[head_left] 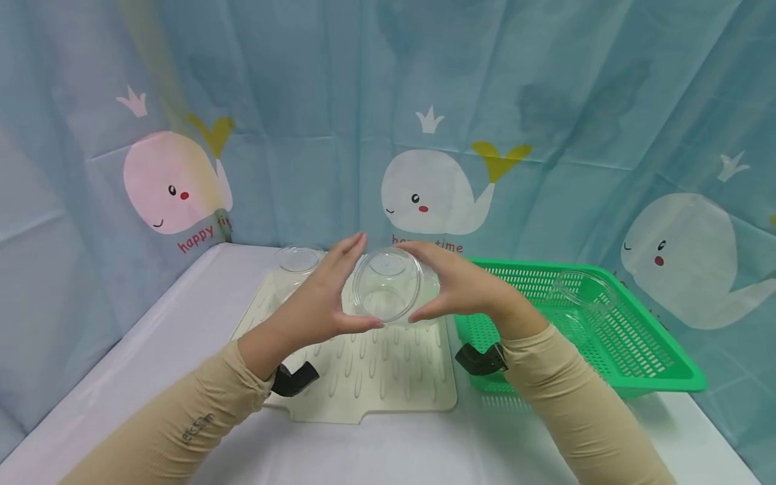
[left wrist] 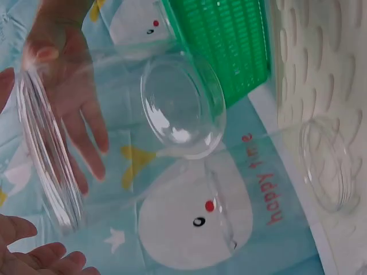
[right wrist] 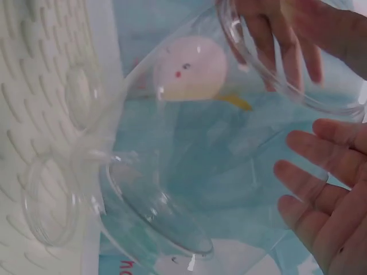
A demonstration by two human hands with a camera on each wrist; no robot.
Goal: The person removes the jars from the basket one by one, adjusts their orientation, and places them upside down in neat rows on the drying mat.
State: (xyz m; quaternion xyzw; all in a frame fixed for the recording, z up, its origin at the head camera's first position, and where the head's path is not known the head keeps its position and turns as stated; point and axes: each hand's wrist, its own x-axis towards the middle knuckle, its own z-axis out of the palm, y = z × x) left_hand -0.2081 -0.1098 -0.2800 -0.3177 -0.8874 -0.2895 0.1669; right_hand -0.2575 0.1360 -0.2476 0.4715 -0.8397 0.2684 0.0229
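The clear jar (head_left: 388,293) is up in the air between my two hands, above the pale mat (head_left: 388,391), its wide mouth turned toward me and its base pointing away. My left hand (head_left: 318,300) grips it from the left and my right hand (head_left: 469,279) from the right, thumbs low by the rim, fingers reaching round the upper side. Beyond it, a second jar (head_left: 297,259) stands on the mat; my right wrist view shows two round rims there. To my right, on the white surface (head_left: 424,451), sits a green basket (head_left: 661,382) with slotted walls and another clear container (head_left: 585,289) inside. I wear beige sleeves (head_left: 582,411), with a black piece (head_left: 294,378) jutting out beneath each wrist. Behind everything hangs a blue curtain (head_left: 303,81) printed with whales, crowns and red lettering
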